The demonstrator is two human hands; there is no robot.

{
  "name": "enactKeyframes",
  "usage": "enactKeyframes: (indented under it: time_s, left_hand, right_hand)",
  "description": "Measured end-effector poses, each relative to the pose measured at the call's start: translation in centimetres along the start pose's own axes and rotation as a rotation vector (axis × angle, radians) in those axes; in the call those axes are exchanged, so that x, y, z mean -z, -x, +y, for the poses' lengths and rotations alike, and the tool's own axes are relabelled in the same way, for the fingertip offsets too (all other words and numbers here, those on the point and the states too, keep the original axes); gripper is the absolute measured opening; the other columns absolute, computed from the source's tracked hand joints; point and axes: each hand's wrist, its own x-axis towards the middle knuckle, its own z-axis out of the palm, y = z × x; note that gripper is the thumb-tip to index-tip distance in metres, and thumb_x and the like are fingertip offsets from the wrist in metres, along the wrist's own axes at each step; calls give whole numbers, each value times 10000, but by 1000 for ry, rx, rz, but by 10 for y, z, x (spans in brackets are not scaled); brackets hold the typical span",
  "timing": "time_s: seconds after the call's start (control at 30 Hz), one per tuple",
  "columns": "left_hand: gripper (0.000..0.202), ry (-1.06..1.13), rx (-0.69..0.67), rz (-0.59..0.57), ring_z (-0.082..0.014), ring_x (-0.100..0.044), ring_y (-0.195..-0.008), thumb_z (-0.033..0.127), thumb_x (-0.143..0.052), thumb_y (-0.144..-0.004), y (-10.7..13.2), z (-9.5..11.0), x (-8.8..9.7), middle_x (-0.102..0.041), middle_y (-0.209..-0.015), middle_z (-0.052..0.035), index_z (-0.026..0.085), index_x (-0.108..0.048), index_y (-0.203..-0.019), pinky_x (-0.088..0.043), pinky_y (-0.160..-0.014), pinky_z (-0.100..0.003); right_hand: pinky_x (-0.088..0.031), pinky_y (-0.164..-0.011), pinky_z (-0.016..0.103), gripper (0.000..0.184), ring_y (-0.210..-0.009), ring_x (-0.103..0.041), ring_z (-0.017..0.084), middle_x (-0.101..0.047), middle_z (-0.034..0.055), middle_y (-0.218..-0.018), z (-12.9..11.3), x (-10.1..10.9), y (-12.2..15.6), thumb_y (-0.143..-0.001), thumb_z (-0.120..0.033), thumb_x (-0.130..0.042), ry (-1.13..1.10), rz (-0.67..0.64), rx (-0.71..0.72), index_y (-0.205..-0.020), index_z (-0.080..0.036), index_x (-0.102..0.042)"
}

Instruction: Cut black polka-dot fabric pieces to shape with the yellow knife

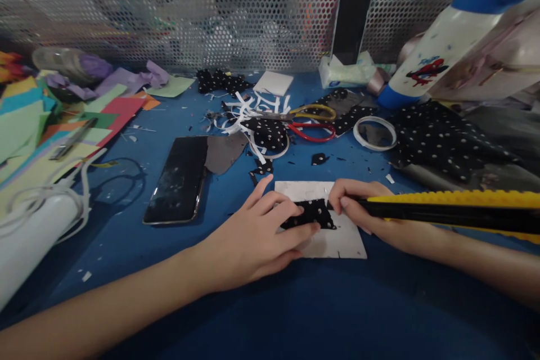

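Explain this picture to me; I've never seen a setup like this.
There is no machine here, just a person's two bare hands, seen by a camera worn on the head, looking forward and down. The left hand presses black dotted cloth onto a white card. The right hand holds a yellow-and-black tool, probably a cutter. On the blue table lie a phone, scissors, a white ring and coloured paper; a bottle and second phone are farther back.

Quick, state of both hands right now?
Left hand: open, fingertips on the black dotted piece over the white card.
Right hand: closed, holding the yellow-and-black tool.
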Motion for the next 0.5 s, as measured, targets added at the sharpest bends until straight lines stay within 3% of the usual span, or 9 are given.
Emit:
enactKeyframes:
  time_s: [0.27,0.5]
  left_hand:
    - [392,19,6,-4,-252,-451,-1153,277,-483,-969,0,0,-1,-538,-1204,-76,241,-473,-1359,-140,-1143,-640]
    - [394,22,5,6,-253,-453,-1142,276,-488,-962,1,0,-2,-543,-1190,-76,240,-476,-1354,-137,-1142,-644]
  right_hand:
    - [-302,-428,203,232,-420,-363,71,-397,-76,-501,16,0,2,-997,-276,-395,-272,-1,-50,-812,-196,-510]
    - [-296,-445,214,207,-442,-373,74,-415,-66,-521,10,1,2,-974,-223,-414,-156,-14,-25,-802,-192,-526]
